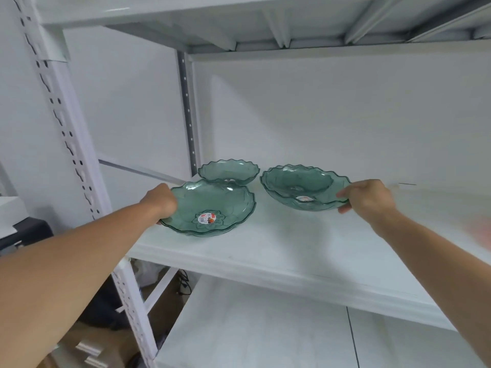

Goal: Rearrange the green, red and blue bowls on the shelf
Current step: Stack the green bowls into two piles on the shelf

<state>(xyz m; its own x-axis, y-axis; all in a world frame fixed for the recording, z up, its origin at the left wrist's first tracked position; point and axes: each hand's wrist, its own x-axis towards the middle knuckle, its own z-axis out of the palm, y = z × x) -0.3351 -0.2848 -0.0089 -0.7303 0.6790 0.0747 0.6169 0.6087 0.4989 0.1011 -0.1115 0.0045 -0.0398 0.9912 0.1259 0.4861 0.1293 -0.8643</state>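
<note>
A large clear green bowl (210, 205) with a red sticker in its middle rests on the white shelf (265, 251) at the left; my left hand (162, 200) grips its left rim. To the right sits a stack of two green bowls (300, 185), a smaller one nested in a bigger one, and my right hand (366, 199) holds the stack's right rim between thumb and fingers. Behind the left bowl stands a small green bowl (228, 171), untouched. No red or blue bowl is sharply visible.
The white perforated upright (66, 134) of the rack stands at the left. An upper shelf (265, 19) hangs overhead and a lower shelf (265, 335) lies beneath. A blurred pinkish shape (481, 229) shows at the right edge. Cardboard boxes (90, 349) sit on the floor.
</note>
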